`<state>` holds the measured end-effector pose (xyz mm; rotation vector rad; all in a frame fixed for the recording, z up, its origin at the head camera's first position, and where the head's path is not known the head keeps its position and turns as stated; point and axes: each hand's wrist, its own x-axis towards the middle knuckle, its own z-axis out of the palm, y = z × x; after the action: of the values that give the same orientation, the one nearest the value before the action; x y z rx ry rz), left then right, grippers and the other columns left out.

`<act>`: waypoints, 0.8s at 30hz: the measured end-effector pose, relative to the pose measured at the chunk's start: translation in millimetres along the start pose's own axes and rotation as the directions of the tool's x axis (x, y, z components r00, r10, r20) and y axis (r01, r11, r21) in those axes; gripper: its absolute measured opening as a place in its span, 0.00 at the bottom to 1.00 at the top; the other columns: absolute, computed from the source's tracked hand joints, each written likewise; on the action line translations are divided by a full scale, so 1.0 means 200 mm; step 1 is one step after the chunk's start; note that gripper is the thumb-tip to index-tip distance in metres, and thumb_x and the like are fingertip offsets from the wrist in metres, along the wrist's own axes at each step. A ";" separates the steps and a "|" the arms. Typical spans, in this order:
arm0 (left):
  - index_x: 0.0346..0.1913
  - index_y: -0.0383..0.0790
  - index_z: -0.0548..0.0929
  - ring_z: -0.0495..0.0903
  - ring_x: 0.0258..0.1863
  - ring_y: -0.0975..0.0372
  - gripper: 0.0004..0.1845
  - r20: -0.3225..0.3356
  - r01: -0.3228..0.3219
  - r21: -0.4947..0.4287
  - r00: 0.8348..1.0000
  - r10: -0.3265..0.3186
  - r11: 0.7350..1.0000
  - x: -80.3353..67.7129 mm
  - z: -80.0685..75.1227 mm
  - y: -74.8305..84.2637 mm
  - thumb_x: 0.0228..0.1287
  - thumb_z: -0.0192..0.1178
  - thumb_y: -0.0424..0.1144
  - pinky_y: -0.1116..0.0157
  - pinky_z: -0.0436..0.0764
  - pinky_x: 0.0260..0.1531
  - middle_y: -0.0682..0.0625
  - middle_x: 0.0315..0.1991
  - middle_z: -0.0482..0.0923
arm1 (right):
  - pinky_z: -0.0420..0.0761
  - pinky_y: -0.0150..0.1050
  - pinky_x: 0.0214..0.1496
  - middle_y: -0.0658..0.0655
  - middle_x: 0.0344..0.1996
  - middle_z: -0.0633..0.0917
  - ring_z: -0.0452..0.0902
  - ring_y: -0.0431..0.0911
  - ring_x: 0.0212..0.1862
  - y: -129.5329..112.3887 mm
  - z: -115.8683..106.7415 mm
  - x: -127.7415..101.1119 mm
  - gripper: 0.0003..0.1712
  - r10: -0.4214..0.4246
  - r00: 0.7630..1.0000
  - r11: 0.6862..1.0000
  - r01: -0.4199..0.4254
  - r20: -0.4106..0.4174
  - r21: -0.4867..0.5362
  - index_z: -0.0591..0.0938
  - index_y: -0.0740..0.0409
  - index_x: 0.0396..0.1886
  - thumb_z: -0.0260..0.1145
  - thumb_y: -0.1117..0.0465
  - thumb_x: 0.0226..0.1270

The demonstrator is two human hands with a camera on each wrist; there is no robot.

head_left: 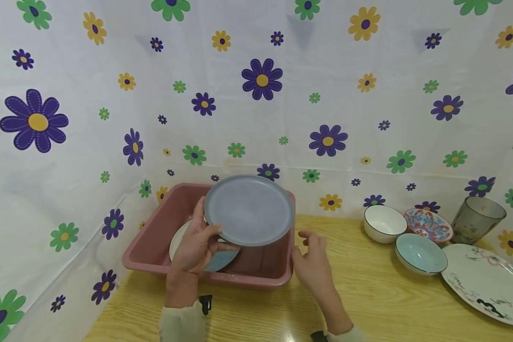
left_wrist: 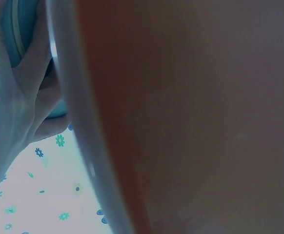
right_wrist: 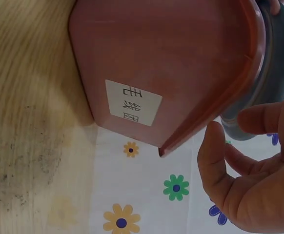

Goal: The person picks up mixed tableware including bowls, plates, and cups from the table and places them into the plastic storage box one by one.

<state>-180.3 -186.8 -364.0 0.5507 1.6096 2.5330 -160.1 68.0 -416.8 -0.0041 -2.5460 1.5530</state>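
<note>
The left hand [head_left: 195, 247] is gripping the grey plate [head_left: 249, 209] by its lower-left rim, holding it tilted above the pink tub [head_left: 154, 247] at frame centre; the right hand [head_left: 312, 259], fingers loosely spread and holding nothing, is hovering just right of it.

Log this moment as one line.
left hand grips grey plate | over pink tub | right hand open beside tub

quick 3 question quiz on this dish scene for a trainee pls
1. True or false: the left hand holds the grey plate above the pink basin.
2. Which hand is free of any grip? A left, B right.
3. How many bowls sit on the wooden table right of the basin?

Key: 1 true; 2 B; 3 three.
</note>
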 end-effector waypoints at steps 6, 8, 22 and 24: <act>0.78 0.48 0.38 0.81 0.52 0.47 0.41 -0.020 -0.017 -0.002 1.000 0.017 1.000 -0.01 -0.03 0.00 0.67 0.33 0.16 0.45 0.83 0.37 0.35 0.75 0.44 | 0.71 0.36 0.26 0.66 0.56 0.68 0.68 0.45 0.28 0.00 0.05 -0.03 0.21 -0.058 0.998 0.990 0.061 0.022 -0.130 0.72 0.64 0.61 0.58 0.61 0.71; 0.78 0.47 0.38 0.81 0.52 0.48 0.41 -0.023 -0.025 0.000 0.999 0.025 1.000 -0.01 -0.04 0.01 0.67 0.32 0.16 0.45 0.82 0.37 0.36 0.75 0.45 | 0.70 0.35 0.24 0.66 0.57 0.67 0.67 0.44 0.25 0.00 0.06 -0.04 0.21 -0.076 0.997 0.986 0.080 0.028 -0.146 0.72 0.64 0.60 0.58 0.62 0.71; 0.78 0.45 0.37 0.82 0.51 0.49 0.41 -0.056 -0.070 0.010 0.996 0.071 0.997 -0.02 -0.12 0.03 0.66 0.30 0.15 0.49 0.84 0.35 0.32 0.73 0.45 | 0.78 0.44 0.34 0.67 0.56 0.69 0.78 0.52 0.37 0.02 0.10 -0.04 0.20 -0.153 0.988 0.960 0.157 0.034 -0.230 0.72 0.65 0.58 0.59 0.61 0.70; 0.78 0.46 0.37 0.82 0.51 0.49 0.41 -0.076 -0.068 0.017 0.995 0.069 0.998 -0.02 -0.13 0.03 0.65 0.29 0.15 0.49 0.84 0.35 0.33 0.73 0.45 | 0.78 0.44 0.34 0.67 0.56 0.70 0.78 0.53 0.36 0.02 0.11 -0.04 0.20 -0.159 0.987 0.959 0.162 0.033 -0.232 0.72 0.65 0.58 0.59 0.61 0.70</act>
<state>-185.1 -213.6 -369.2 0.5257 1.6627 2.6246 -154.7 50.6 -431.3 0.1816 -2.6500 1.1932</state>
